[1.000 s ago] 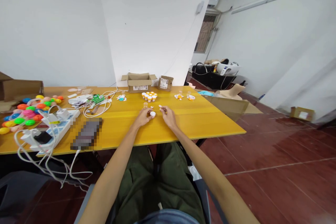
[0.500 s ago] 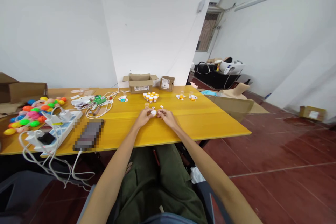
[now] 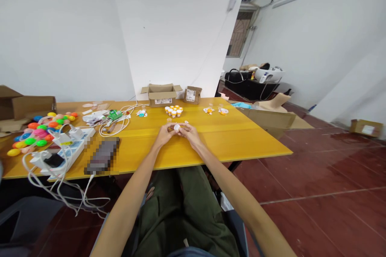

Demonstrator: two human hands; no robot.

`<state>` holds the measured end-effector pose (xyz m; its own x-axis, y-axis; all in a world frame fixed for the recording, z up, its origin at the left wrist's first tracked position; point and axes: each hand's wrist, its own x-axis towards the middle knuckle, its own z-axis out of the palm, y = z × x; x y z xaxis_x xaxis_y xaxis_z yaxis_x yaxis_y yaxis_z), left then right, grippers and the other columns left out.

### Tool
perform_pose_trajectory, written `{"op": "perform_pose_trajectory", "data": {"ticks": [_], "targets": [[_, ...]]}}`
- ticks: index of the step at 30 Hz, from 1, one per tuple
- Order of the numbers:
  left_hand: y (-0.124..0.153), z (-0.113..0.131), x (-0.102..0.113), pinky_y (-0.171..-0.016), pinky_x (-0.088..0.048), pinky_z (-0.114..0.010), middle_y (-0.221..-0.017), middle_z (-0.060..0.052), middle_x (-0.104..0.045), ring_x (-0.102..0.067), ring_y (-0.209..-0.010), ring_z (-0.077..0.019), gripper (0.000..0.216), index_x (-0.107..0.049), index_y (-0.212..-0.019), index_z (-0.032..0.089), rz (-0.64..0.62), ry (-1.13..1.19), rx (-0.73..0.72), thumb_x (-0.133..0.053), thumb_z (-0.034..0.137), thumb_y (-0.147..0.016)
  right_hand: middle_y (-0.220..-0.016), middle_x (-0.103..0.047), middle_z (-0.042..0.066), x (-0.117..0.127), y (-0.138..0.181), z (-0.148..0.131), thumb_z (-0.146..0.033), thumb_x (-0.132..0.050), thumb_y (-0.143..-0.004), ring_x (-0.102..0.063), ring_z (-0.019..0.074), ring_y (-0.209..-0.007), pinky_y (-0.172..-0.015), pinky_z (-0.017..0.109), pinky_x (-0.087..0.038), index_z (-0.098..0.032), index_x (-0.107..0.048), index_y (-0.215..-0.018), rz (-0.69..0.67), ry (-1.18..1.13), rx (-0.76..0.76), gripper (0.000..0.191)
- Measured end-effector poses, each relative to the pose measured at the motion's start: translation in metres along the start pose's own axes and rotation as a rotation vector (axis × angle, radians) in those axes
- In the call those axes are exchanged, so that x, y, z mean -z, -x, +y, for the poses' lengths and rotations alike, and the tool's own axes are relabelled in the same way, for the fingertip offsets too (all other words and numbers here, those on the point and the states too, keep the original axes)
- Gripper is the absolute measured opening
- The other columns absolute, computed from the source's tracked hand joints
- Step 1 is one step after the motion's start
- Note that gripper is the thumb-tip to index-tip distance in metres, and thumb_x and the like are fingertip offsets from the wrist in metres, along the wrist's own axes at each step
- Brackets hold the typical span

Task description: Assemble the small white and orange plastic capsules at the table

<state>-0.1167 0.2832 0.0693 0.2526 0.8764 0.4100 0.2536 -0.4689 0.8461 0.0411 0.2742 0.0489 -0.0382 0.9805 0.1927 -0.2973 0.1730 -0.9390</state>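
Near the table's front edge, a small round white cap-like piece is between my two hands. The fingers of my left hand are closed on its left side. My right hand grips it from the right with thumb and fingers. Just beyond the hands stands a small clear cup, and a small white piece lies by my right fingertips. Farther back, several small white-and-orange containers stand in a close group.
Small white and orange parts lie at the right back. An open carton and a smaller box stand against the wall. On the left are colourful balls, a power strip with cables and a phone.
My right hand has come in closer around the white piece, which now looks tilted. The view has shifted slightly.
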Motion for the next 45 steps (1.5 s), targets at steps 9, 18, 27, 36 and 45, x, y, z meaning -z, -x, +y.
{"op": "perform_pose_trajectory", "data": {"ticks": [9,18,27,36,45], "targets": [[0.0004,0.0009,-0.0017,-0.085,-0.057,-0.034,-0.091,-0.005,-0.076,-0.071,-0.086,-0.0191,0.029,-0.072,-0.097,0.018,-0.003,0.129,0.043,-0.077,0.024,-0.069,-0.075,-0.076,0.004,0.0,0.0003,-0.0013,-0.046,-0.088,-0.055,-0.071,0.0193,-0.072,-0.072,0.033,-0.059,-0.02,-0.072,-0.079,0.027,0.049,0.013,0.039],[0.0002,-0.0033,-0.0035,-0.077,-0.06,-0.034,-0.08,-0.002,-0.074,-0.071,-0.074,-0.0178,0.036,-0.07,-0.094,0.019,0.011,0.168,0.078,-0.084,0.035,-0.065,-0.084,-0.079,0.004,-0.0011,0.0014,-0.0017,-0.048,-0.086,-0.055,-0.072,0.0235,-0.082,-0.082,0.039,-0.058,-0.022,-0.079,-0.078,0.038,0.073,0.025,0.035],[-0.0003,-0.0039,-0.0065,-0.071,-0.057,-0.029,-0.08,0.0,-0.072,-0.068,-0.073,-0.0157,0.032,-0.069,-0.093,0.019,0.061,0.066,-0.001,-0.083,0.027,-0.065,-0.078,-0.078,0.003,-0.0005,0.0023,-0.0027,-0.052,-0.085,-0.056,-0.072,0.0235,-0.081,-0.086,0.04,-0.057,-0.021,-0.08,-0.077,0.014,0.066,0.005,0.038],[-0.0005,-0.0062,-0.0079,-0.071,-0.056,-0.029,-0.081,0.0,-0.072,-0.067,-0.074,-0.0158,0.029,-0.071,-0.094,0.019,0.076,0.006,-0.024,-0.079,0.022,-0.067,-0.073,-0.075,0.004,-0.0039,0.0027,0.0013,-0.047,-0.084,-0.06,-0.07,0.0199,-0.074,-0.08,0.038,-0.06,-0.019,-0.076,-0.072,0.089,0.049,-0.01,0.032],[0.0001,-0.0041,-0.0088,-0.071,-0.057,-0.03,-0.079,0.0,-0.072,-0.068,-0.073,-0.0164,0.024,-0.071,-0.09,0.019,0.041,0.021,-0.019,-0.079,0.02,-0.067,-0.069,-0.074,0.003,-0.0055,0.0034,0.0016,-0.046,-0.083,-0.06,-0.069,0.0205,-0.07,-0.078,0.038,-0.059,-0.02,-0.075,-0.067,0.13,0.096,0.025,0.029]]}}
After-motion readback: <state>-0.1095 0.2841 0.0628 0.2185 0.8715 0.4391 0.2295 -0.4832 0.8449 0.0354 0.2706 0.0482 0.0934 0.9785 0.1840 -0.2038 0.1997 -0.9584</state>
